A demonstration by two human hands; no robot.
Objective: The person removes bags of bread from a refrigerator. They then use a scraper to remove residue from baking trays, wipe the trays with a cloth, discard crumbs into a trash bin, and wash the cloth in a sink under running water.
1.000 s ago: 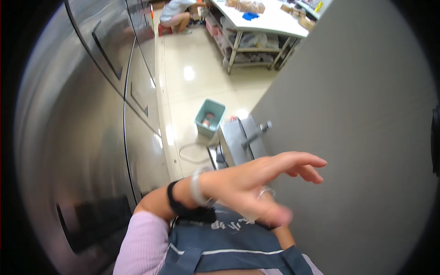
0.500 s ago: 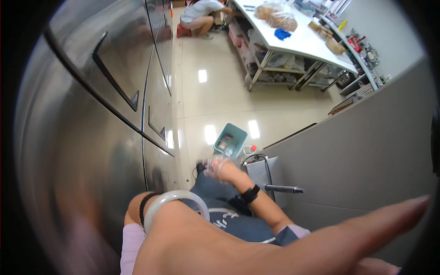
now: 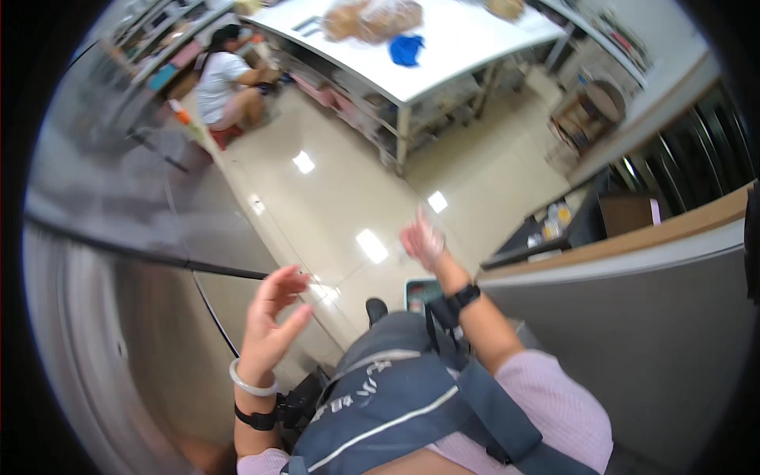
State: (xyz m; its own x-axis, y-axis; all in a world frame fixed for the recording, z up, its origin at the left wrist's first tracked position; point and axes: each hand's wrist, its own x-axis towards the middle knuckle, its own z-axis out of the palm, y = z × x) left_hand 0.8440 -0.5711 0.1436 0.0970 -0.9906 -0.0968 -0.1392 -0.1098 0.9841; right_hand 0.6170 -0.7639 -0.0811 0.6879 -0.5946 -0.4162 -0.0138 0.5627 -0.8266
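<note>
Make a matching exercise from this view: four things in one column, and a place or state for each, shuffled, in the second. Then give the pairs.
Things
1. left hand
2. right hand
3. blue cloth
4. pale bangle

Places or states
A. lies on the white table at the top of the view
B. raised and open beside the steel cabinet door, holding nothing
C. sits on the left wrist, above a black band
D. blurred, out over the shiny floor, past a black wristband

Pairs: 1-B, 2-D, 3-A, 4-C
</note>
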